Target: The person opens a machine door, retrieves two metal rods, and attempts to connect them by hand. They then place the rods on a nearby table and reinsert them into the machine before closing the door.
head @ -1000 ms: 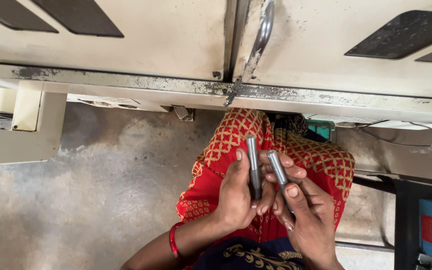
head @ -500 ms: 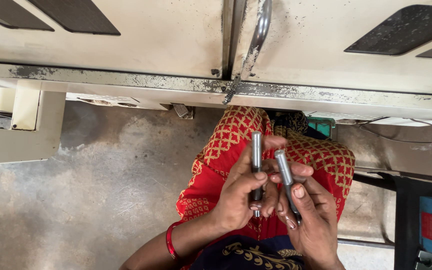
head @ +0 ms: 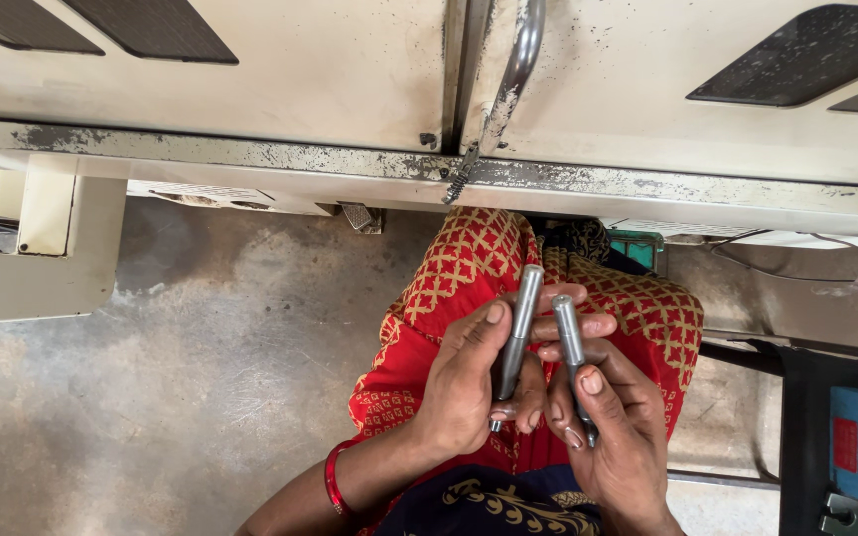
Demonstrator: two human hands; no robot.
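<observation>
- over the red patterned lap, left hand gripped one grey metal rod
- right hand clenched the second rod — both upright, side by side, neither set down yet

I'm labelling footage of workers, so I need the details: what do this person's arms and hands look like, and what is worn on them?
Both hands are bare, with no gloves or rings in view. The left hand has a red bangle at the wrist, and its forearm shows no sleeve. The right hand has short, unpainted nails; its wrist is bare as far as the picture's edge.
</observation>
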